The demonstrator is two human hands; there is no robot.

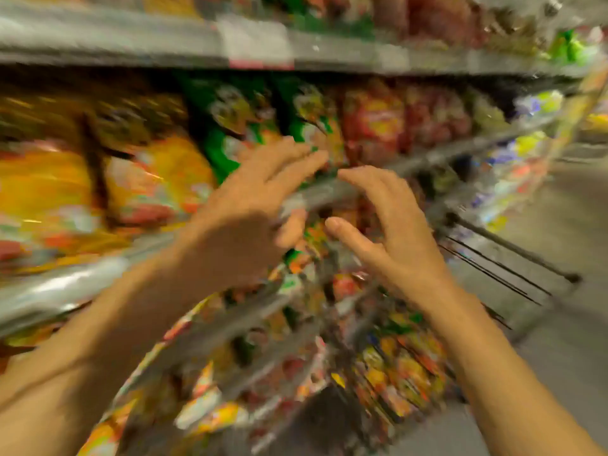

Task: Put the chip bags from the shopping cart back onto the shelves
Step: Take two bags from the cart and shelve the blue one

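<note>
The picture is heavily motion-blurred. My left hand [253, 205] and my right hand [391, 232] hover side by side in front of the middle shelf [427, 156], fingers spread and loosely bent, holding nothing. Green chip bags [230, 126] and red chip bags [375, 120] stand on that shelf just beyond my fingertips. Yellow-orange chip bags [158, 179] fill the shelf to the left. Below my hands lies the shopping cart [513, 258] with several colourful chip bags [401, 366] piled inside.
An upper shelf [164, 41] with more packets runs across the top. Lower shelf rows [513, 179] with mixed snacks stretch away to the right. Grey aisle floor [572, 324] lies to the right of the cart.
</note>
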